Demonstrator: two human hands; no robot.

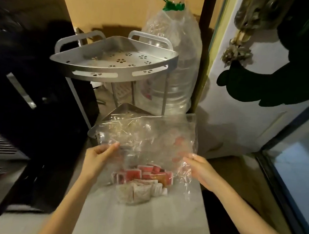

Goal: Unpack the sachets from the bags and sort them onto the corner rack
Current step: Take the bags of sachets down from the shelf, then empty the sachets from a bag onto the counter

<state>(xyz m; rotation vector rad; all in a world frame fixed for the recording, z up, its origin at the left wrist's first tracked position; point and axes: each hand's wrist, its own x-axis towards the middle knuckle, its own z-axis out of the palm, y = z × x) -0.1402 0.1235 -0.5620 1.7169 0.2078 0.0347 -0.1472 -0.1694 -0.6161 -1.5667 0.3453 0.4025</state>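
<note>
A clear plastic bag (pixel 149 139) is held up over a pale surface, its lower end full of sachets. Red sachets (pixel 147 174) lie above white ones (pixel 138 191) inside it. My left hand (pixel 98 157) pinches the bag's left edge. My right hand (pixel 199 169) grips its right edge. Behind the bag stands the grey metal corner rack (pixel 113 73); its top shelf holds nothing. The lower shelf (pixel 125 109) is mostly hidden by the bag.
A large clear water bottle (pixel 177 61) wrapped in plastic stands right behind the rack. A dark appliance (pixel 27 93) fills the left side. A white wall with dark hanging shapes is at right, and a glass-fronted door (pixel 296 169) at lower right.
</note>
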